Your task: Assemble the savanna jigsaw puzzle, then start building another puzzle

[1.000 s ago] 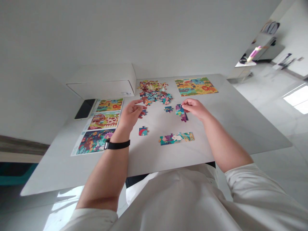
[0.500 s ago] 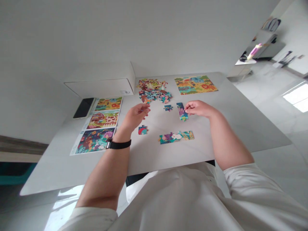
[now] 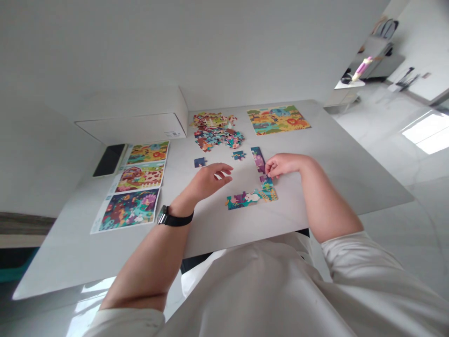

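My left hand [image 3: 210, 180] hovers over the grey tabletop [image 3: 224, 224] with its fingers apart, holding nothing. A dark blue jigsaw piece [image 3: 199, 162] lies just beyond it. My right hand [image 3: 284, 164] has its fingertips pinched on a small teal and green jigsaw piece [image 3: 266, 181]. A purple and blue strip of joined pieces [image 3: 257, 159] lies directly above those fingers. Below them is a longer row of joined pieces [image 3: 251, 199] showing a white rabbit. A small blue piece [image 3: 239, 155] sits apart, near a heap of loose jigsaw pieces [image 3: 217, 131].
A finished animal jigsaw [image 3: 278, 119] lies at the table's far side. Along the left are printed picture sheets [image 3: 140, 177], a black phone [image 3: 109, 160] and a white box [image 3: 133, 117] against the wall. The table's near edge runs close to my body.
My right hand has moved down to the small teal piece. My left hand has moved right and opened, and the rainbow-patterned piece no longer shows. The whole view has shifted slightly.
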The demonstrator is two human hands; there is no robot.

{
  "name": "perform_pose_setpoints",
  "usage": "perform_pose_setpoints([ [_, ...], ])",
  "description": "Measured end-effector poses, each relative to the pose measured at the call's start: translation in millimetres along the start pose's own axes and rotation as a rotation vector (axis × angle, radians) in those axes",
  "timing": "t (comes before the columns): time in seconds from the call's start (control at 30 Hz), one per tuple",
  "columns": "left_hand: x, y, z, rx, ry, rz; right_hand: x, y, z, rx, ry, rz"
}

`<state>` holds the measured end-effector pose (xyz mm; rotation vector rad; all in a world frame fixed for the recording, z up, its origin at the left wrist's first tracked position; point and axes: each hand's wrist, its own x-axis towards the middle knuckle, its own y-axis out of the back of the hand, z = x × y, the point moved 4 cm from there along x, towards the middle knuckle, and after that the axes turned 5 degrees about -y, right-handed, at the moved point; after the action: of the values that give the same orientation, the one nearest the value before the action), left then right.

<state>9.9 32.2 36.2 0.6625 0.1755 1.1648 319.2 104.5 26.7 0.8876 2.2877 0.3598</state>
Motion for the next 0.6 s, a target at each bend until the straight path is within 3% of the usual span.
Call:
perform_pose_setpoints([
  [0.3,-19.9,-73.2,53.1,0.202,-0.529,-0.25,-1.9,-5.4,-2.6,-0.128,-0.11,0.007],
  [0.6,-28.4,-105.5,47.9,0.464,-0.559,-0.404,-9.6,-9.1,-18.3,-0.472,-0.2,0.018],
])
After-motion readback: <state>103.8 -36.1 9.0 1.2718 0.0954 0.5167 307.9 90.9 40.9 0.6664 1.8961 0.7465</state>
